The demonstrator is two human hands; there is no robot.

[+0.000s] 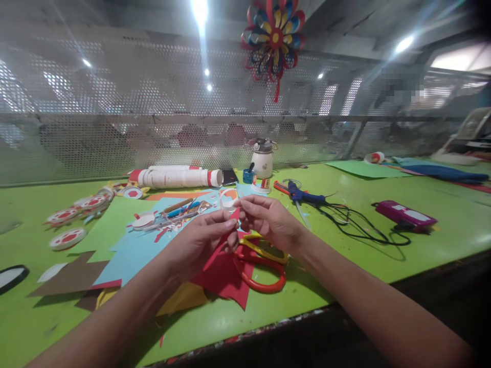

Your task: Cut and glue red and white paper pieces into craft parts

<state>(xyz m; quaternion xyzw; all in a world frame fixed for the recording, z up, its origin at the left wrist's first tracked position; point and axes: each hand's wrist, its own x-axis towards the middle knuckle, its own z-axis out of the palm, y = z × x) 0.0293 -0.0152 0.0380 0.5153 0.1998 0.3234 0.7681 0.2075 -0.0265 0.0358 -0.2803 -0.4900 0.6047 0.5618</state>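
Note:
My left hand [201, 240] and my right hand [268, 220] meet above the green table [383, 255], both pinching a small red paper piece [219, 251] between fingertips. The paper's tip pokes up between the two hands. Under the hands lie red paper sheets [226, 281], a light blue sheet [130, 250] and scissors with orange and yellow handles [264, 278].
A blue glue gun [307, 197] with a black cord, a pink device [405, 214], a stack of white cups [176, 177], a white pot [263, 159], round red-and-white paper discs [69, 237], brown paper [72, 278], and a perforated metal screen behind with a paper flower [273, 38].

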